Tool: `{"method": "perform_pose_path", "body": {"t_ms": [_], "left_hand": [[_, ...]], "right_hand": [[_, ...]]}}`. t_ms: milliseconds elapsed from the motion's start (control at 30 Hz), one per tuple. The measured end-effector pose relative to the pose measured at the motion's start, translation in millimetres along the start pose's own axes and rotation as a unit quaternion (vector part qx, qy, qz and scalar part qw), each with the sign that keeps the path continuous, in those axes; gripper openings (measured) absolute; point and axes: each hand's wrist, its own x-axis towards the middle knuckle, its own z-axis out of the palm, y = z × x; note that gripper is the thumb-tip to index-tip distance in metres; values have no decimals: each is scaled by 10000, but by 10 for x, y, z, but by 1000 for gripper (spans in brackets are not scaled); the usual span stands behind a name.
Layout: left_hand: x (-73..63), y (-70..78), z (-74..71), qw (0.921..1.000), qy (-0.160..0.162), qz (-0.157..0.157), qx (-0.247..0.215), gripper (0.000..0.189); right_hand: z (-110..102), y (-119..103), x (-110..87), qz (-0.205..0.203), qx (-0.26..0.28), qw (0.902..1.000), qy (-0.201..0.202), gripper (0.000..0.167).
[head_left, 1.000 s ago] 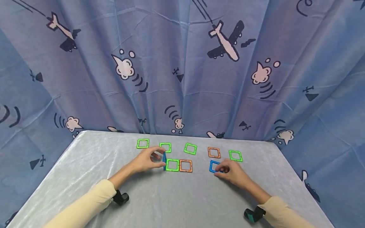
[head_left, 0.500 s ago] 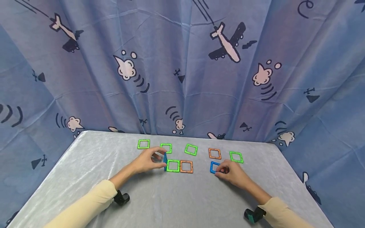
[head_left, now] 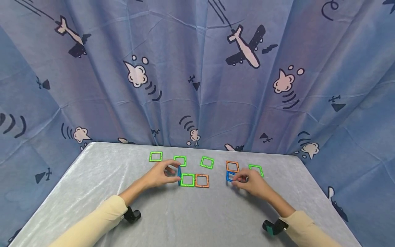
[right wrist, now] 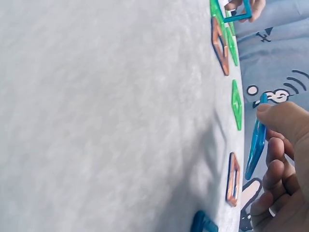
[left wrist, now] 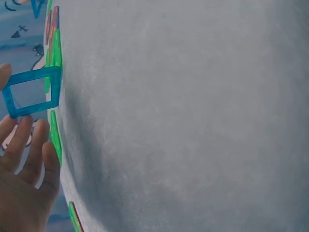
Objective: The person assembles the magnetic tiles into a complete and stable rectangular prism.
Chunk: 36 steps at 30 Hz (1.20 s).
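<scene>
My left hand (head_left: 162,173) pinches a blue square magnetic tile (left wrist: 33,75) by its top and bottom edges. That tile stands upright along the left edge of a flat green magnetic tile (head_left: 182,180). An orange magnetic tile (head_left: 202,186) lies against the green one's right side. Further right, my right hand (head_left: 254,183) grips another blue magnetic tile (right wrist: 256,145) between thumb and fingers. In the right wrist view this tile is raised off the table, seen nearly edge-on. A blue piece (right wrist: 198,222) lies on the tablecloth at the bottom of that view, mostly cut off.
Behind the hands, a row of flat tiles lies on the grey tablecloth (head_left: 197,216): a left green tile (head_left: 155,161), a middle green tile (head_left: 206,167), an orange tile (head_left: 232,161) and a right green tile (head_left: 261,171), among others. A patterned blue curtain (head_left: 172,85) hangs behind the table.
My right hand has lifted its blue tile off the table, and the tile now appears slightly higher, close to the orange one behind. The left hand stays in place with its upright tile.
</scene>
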Motion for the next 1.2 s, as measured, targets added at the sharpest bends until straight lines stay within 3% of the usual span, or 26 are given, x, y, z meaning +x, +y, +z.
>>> {"method": "perform_pose_path", "body": {"t_ms": [333, 600, 933, 1200], "left_hand": [[16, 4, 10, 9999, 46, 99, 30, 45], [11, -3, 19, 9999, 72, 103, -7, 44], [6, 4, 24, 9997, 104, 175, -94, 45], [-1, 25, 16, 9997, 97, 217, -56, 41]], "right_hand": [[-36, -107, 129, -290, 155, 9993, -197, 10], [62, -218, 230, -780, 413, 9953, -394, 7], [24, -715, 244, -921, 625, 9926, -481, 6], [195, -503, 360, -957, 625, 9922, -494, 7]]}}
